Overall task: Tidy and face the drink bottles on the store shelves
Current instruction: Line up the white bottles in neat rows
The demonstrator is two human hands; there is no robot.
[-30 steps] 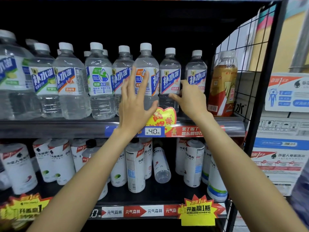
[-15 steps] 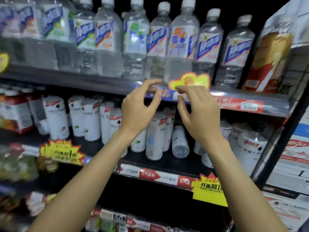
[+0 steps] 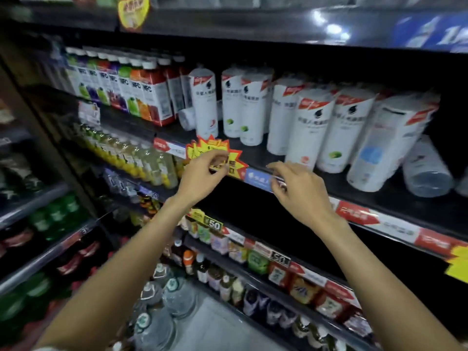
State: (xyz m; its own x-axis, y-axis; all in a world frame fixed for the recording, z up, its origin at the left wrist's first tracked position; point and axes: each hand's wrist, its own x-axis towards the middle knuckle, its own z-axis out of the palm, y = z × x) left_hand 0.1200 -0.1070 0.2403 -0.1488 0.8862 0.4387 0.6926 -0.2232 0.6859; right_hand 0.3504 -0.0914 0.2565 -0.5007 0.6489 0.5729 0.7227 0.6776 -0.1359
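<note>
Risks from here, left to right.

Juice cartons at the left end of the middle shelf: packed in a tight upright row, low risk unless shoved sideways.

White-sleeved bottles take the rest of that shelf. They stand staggered, some set back from the front edge, several leaning on each other toward the right end. One small bottle lies on its side behind the leftmost standing one. Another bottle lies on its side at the far right. Both round, so they'll likely roll if a neighbour gets pulled.

Left hand: fingers curled in front of the starburst promo tag on the front edge. Can't tell if it pinches the tag or just overlaps it. If it snags, the tag could tear off its clip.

Right hand: fingers loosely curled, holding nothing, just in front of the blue price label on the same edge. Hands are apart.

Main hazard: reaching up past the edge into the leaning group. Pull one and the rest probably domino, with a chance of one dropping onto the lower shelf's small bottles.

Frame is motion-blurred, so label facings are unreadable.
</note>
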